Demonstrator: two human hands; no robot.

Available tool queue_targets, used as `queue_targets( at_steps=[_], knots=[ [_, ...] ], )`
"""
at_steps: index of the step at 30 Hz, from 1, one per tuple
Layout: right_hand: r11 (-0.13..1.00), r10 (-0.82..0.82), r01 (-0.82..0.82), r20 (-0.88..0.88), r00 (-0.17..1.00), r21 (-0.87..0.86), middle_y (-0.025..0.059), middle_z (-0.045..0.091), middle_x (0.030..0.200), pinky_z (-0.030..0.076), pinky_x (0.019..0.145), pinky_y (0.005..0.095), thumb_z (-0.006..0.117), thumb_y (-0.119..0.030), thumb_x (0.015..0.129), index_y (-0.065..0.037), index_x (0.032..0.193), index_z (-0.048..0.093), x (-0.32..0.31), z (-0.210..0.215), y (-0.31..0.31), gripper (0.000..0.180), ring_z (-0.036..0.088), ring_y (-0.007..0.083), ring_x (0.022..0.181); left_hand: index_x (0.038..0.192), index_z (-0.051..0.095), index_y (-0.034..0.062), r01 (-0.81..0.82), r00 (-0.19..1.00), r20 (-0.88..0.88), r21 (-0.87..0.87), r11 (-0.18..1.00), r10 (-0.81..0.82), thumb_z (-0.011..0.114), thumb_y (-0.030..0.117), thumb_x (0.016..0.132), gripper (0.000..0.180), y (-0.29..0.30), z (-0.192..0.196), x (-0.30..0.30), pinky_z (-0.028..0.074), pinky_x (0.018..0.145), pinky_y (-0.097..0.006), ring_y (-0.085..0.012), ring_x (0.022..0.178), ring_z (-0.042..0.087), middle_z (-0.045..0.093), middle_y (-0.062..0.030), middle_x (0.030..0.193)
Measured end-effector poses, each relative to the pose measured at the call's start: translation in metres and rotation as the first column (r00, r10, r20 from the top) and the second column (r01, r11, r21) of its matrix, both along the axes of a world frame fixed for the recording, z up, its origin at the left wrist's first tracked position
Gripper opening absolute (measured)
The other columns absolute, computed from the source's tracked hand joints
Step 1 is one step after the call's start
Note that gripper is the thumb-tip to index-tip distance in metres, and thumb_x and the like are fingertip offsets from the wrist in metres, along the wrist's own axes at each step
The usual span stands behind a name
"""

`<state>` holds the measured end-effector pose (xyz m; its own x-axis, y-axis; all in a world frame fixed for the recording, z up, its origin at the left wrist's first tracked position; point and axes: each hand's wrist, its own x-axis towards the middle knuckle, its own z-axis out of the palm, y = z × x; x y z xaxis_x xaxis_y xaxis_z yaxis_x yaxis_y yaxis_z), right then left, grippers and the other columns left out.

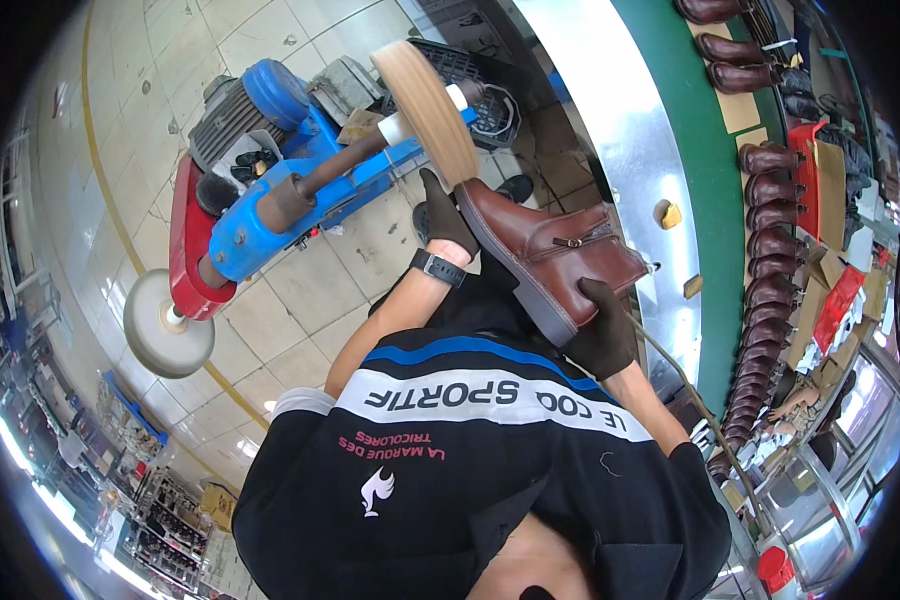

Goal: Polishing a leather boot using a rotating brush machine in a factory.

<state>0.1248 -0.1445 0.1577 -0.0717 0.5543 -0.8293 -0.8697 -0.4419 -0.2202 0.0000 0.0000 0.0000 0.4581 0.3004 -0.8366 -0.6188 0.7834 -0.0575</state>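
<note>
A reddish-brown ankle boot (545,245) with a side zip and a dark sole lies on its side in the air between my two gloved hands. My left hand (448,215), in a dark glove, is closed along the sole at the toe end. At the heel my right hand (602,330), gloved as well, wraps round the back of the boot. The toe meets the lower edge of a tan buffing wheel (430,115); whether the two press together or barely touch, I cannot tell. Part of my left fingers is hidden behind the boot.
The blue polishing machine (255,225) carries a second, pale wheel (168,325) on its far left. To the right runs a metal-edged bench (660,130) with a green belt (705,190). Beyond it stands a long row of brown boots (770,245). A black crate (495,115) sits behind the wheel.
</note>
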Motion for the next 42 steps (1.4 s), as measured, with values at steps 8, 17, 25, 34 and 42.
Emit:
queue_targets(
  at_steps=[8,17,25,34,42],
  knots=[
    [1.000,-0.015,0.016,-0.165,0.986,0.003,0.0090,0.056,0.103,0.046,0.081,0.0409,0.056,-0.035,0.075,-0.008,0.113,0.048,-0.018,-0.066,0.030,0.047,0.056,0.0231,0.092,0.125,0.042,0.0123,0.031,0.989,-0.145,0.221,0.975,0.002,0.021,0.075,0.076,0.083,0.036,-0.034,0.003,0.032,0.096,-0.050,-0.0336,0.111,0.043,0.046,-0.0141,0.122],
    [0.994,-0.110,0.102,-0.226,0.968,-0.047,0.0083,0.053,0.105,0.046,0.080,0.0385,0.062,-0.024,0.074,-0.009,0.110,0.047,-0.034,-0.113,0.067,0.042,0.053,0.0222,0.095,0.125,0.040,0.0140,0.119,0.978,-0.187,0.160,0.980,-0.088,0.026,0.046,0.091,0.049,0.056,-0.068,-0.014,0.036,0.096,-0.040,-0.0251,0.114,0.045,0.050,-0.0069,0.122],
    [0.974,0.223,-0.206,0.254,0.941,-0.091,0.0164,0.052,0.107,0.043,0.083,0.0324,0.062,-0.022,0.075,-0.005,0.118,0.043,-0.008,-0.007,0.008,0.051,0.052,0.0265,0.098,0.121,0.043,0.0035,0.051,0.968,0.240,0.082,0.995,-0.070,0.028,0.074,0.076,0.085,-0.001,-0.013,-0.029,0.028,0.101,-0.045,-0.0329,0.113,0.043,0.048,-0.0189,0.120],
    [0.224,0.260,-0.804,0.829,-0.495,-0.551,0.0287,0.047,0.105,0.044,0.074,0.0442,0.073,-0.034,0.059,-0.008,0.124,0.044,-0.015,0.023,0.074,0.075,0.053,0.0386,0.085,0.120,0.042,0.0021,-0.039,0.915,0.403,0.147,0.988,-0.023,0.030,0.052,0.088,0.061,-0.030,0.011,-0.043,0.043,0.090,-0.041,-0.0310,0.106,0.051,0.052,-0.0166,0.117],
    [0.119,0.165,-0.669,0.679,-0.715,-0.733,0.0199,0.054,0.086,0.043,0.064,0.0410,0.067,-0.024,0.055,-0.007,0.106,0.052,-0.045,-0.081,0.125,0.056,0.054,0.0342,0.077,0.119,0.044,0.0031,-0.116,0.897,0.442,0.227,0.967,0.003,0.038,0.046,0.087,0.054,-0.028,0.000,-0.031,0.040,0.092,-0.041,-0.0304,0.108,0.049,0.052,-0.0157,0.117]
  ],
)
